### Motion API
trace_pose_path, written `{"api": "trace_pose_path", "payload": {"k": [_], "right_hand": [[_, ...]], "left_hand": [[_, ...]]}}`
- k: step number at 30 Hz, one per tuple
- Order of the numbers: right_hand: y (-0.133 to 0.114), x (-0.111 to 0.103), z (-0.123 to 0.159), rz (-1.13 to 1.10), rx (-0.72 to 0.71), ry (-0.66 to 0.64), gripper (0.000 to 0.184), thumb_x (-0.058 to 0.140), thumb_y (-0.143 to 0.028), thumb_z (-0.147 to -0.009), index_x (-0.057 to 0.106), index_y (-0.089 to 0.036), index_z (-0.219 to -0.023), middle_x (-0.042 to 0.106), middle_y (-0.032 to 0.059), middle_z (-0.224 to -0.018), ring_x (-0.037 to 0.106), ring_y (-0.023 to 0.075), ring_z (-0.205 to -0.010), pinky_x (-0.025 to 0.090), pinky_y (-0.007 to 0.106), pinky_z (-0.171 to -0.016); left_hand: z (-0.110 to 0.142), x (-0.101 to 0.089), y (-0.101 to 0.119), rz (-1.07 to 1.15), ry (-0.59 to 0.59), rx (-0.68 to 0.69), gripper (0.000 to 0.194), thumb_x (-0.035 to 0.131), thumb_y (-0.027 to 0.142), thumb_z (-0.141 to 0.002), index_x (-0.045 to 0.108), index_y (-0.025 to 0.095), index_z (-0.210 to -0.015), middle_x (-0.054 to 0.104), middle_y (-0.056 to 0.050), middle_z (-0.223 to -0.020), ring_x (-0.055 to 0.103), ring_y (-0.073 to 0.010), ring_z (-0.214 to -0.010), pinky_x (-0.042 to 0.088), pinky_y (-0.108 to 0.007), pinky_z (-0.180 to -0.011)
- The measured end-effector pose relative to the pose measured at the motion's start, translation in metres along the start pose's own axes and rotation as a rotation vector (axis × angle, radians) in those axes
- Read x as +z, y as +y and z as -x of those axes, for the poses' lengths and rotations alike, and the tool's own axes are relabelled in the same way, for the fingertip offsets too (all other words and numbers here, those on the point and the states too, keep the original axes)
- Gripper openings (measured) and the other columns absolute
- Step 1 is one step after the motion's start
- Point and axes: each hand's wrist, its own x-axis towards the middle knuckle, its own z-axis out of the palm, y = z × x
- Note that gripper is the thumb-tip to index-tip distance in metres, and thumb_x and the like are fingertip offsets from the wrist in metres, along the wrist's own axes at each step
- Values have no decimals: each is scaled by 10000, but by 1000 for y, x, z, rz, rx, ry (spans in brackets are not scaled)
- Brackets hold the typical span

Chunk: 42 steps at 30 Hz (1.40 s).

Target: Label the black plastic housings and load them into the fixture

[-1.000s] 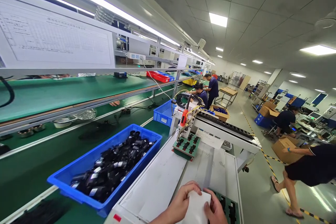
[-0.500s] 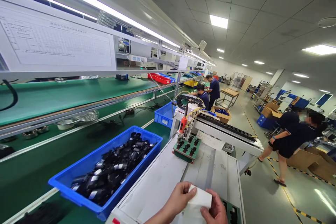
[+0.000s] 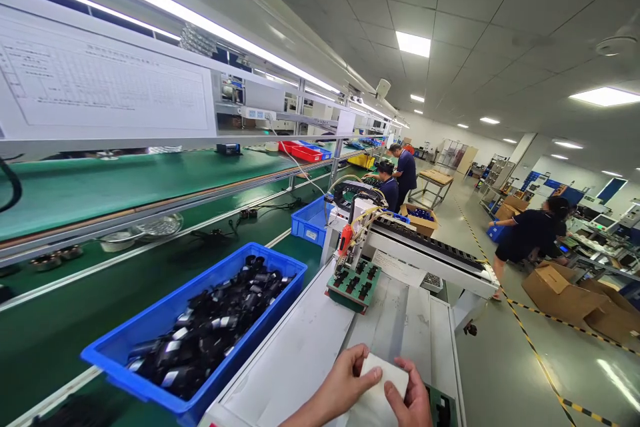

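My left hand (image 3: 350, 377) and my right hand (image 3: 413, 395) both grip a small white, squarish piece (image 3: 376, 408) with soft-looking edges; its exact kind I cannot make out. Both thumbs press on its upper face, and the fingers curl behind it. Below lies the pale bed of a bench machine (image 3: 305, 340). Partly covered by my right hand, a green fixture (image 3: 450, 403) with black pieces sits on the bed. Farther back, another green fixture (image 3: 354, 285) holding several black parts stands under the machine's head with its red-orange tool (image 3: 345, 240).
On the left a blue bin (image 3: 145, 390) holds many black parts (image 3: 215, 330). Another blue bin (image 3: 306, 227) stands behind it. The machine's gantry (image 3: 425, 250) crosses ahead. Co-workers (image 3: 407, 170) are at the line, and a person (image 3: 530, 230) bends near cardboard boxes (image 3: 560, 287) at right.
My thumbs have come closer together over the white piece, which is turned a little. The person at right has moved farther away. My view has shifted slightly.
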Motion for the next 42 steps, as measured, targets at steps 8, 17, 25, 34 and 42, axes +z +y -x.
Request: {"api": "trace_pose_path", "payload": {"k": [8,17,25,34,42], "right_hand": [[5,0,0,-31,-10,7,917,914,-664,-630,588,-232,-1371,771,146,-1212,745,358,-1023,630,418,-819],[27,-6,-7,36,31,-62,641,844,-687,-716,688,-190,-1090,817,150,-962,778,372,-873,632,455,-770],[23,-10,-7,108,-8,-38,801,862,-697,-687,614,-217,-1278,784,137,-1101,753,355,-956,611,437,-833],[35,-7,-7,34,-48,-130,1152,888,-704,-637,373,-208,-1540,724,162,-1268,743,344,-1048,603,430,-912],[28,-16,-34,131,169,-160,688,770,-775,-738,788,-143,-1011,810,123,-902,751,340,-861,609,467,-850]], "left_hand": [[-8,-1,-13,50,48,-85,561,845,647,-691,649,178,-929,565,49,-676,525,-122,-569,401,-246,-523],[-7,-3,-19,152,-60,45,848,958,546,-606,580,242,-1301,685,-46,-1066,651,-200,-907,445,-254,-671],[-13,-5,-32,-3,47,-28,556,801,670,-754,651,158,-909,562,25,-761,444,-110,-650,308,-260,-594],[-33,-1,-65,82,209,-200,707,732,874,-619,547,194,-678,449,66,-573,389,-106,-551,255,-266,-548],[-33,-16,-65,132,-74,-2,1107,1009,549,-470,510,303,-1428,606,-104,-1319,604,-258,-1085,465,-295,-770]]}}
